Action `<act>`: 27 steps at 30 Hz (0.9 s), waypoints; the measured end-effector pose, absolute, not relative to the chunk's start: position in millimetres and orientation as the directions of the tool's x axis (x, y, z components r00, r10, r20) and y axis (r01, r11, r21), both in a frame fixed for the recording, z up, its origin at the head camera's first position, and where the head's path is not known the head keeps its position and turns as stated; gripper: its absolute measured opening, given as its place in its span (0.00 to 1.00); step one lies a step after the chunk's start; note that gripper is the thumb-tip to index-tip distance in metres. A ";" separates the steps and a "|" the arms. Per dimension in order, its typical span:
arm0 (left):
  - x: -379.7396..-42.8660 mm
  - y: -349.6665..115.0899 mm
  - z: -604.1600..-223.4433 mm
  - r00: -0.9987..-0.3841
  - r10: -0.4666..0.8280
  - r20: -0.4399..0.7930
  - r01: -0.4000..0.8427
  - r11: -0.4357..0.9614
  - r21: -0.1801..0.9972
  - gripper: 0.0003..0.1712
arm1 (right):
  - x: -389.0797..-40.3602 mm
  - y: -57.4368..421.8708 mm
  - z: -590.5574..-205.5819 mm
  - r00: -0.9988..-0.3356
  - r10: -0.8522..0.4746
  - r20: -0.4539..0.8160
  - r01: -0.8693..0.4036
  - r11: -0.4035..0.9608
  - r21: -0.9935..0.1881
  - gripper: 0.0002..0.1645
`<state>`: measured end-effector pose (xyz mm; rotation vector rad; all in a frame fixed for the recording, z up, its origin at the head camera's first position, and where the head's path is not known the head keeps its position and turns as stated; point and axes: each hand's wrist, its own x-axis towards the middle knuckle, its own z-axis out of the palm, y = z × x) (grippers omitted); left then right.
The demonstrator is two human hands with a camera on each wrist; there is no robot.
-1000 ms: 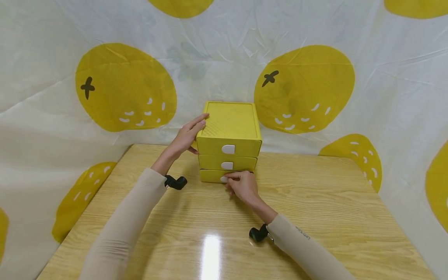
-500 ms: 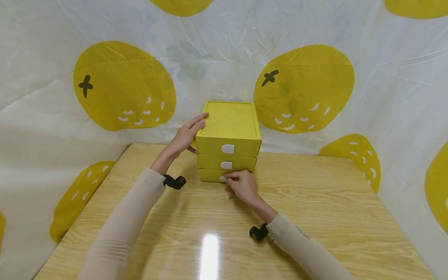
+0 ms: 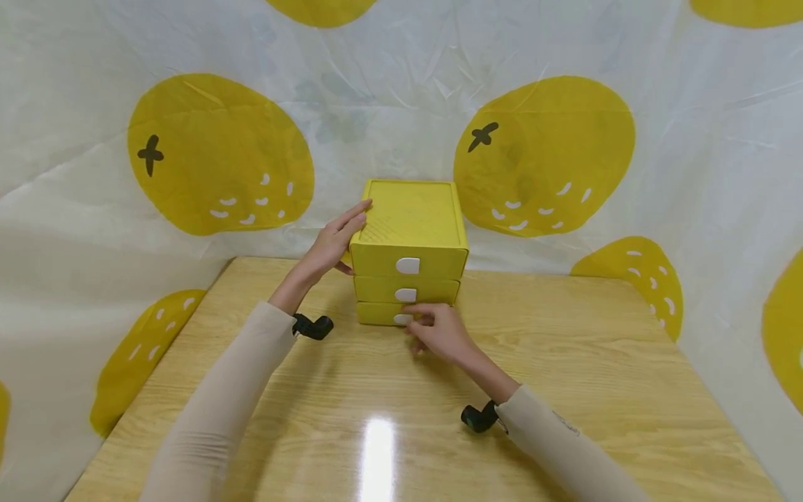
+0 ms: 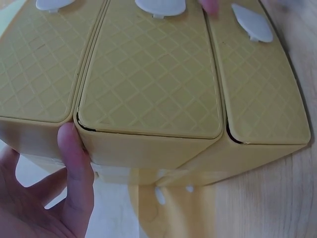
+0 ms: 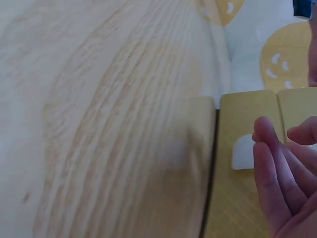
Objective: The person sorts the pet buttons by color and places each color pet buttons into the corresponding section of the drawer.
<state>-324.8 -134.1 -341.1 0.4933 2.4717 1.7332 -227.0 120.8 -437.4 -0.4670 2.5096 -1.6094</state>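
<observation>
A yellow chest of three drawers [image 3: 410, 216] stands on the table, each drawer front carrying a white tab handle. All its drawers look pushed in. Against its left side rests my left hand [image 3: 332, 245], fingers at the top edge and thumb lower down; in the left wrist view the thumb [image 4: 78, 163] touches the casing edge beside the middle drawer. My right hand [image 3: 442, 331] is in front of the bottom drawer [image 3: 374, 313], right beside its white handle [image 5: 242, 152]. In the right wrist view its thumb and fingers are apart, holding nothing.
The wood-grain table [image 3: 564, 362] extends on both sides and in front of the chest. A white sheet with yellow fruit prints [image 3: 401, 125] hangs close behind it. A black wrist camera [image 3: 479, 417] is strapped to each forearm.
My right hand has come off the bottom drawer's handle and shifted slightly right, uncovering more of it. The left hand keeps its place on the chest.
</observation>
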 end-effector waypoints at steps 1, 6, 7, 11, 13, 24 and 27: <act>-324.8 -133.8 -341.2 -0.945 0.306 0.118 0.215 0.308 0.927 0.32 | -224.9 123.2 -435.1 -0.940 -0.334 0.065 -0.201 0.393 -0.897 0.21; -324.8 -131.8 -342.9 -0.941 0.317 0.118 0.220 0.308 0.926 0.33 | -211.0 135.9 -420.4 -0.922 -0.380 0.073 -0.260 0.467 -0.845 0.24; -324.7 -131.4 -343.6 -0.942 0.314 0.117 0.218 0.309 0.926 0.33 | -208.7 138.4 -417.7 -0.918 -0.389 0.076 -0.272 0.479 -0.835 0.24; -325.1 -131.5 -345.9 -0.946 0.297 0.129 0.222 0.307 0.925 0.32 | -203.8 146.7 -408.8 -0.908 -0.409 0.091 -0.300 0.482 -0.823 0.25; -325.6 -131.5 -346.3 -0.947 0.292 0.132 0.223 0.306 0.925 0.32 | -203.3 150.9 -405.6 -0.906 -0.412 0.092 -0.302 0.480 -0.824 0.25; -320.3 -133.1 -345.7 -0.955 0.247 0.162 0.245 0.361 0.900 0.34 | -199.9 184.5 -395.1 -0.898 -0.432 0.086 -0.319 0.502 -0.804 0.26; -310.0 -138.6 -347.3 -0.951 0.226 0.209 0.288 0.412 0.864 0.35 | -198.8 197.2 -392.0 -0.891 -0.444 0.096 -0.345 0.524 -0.779 0.27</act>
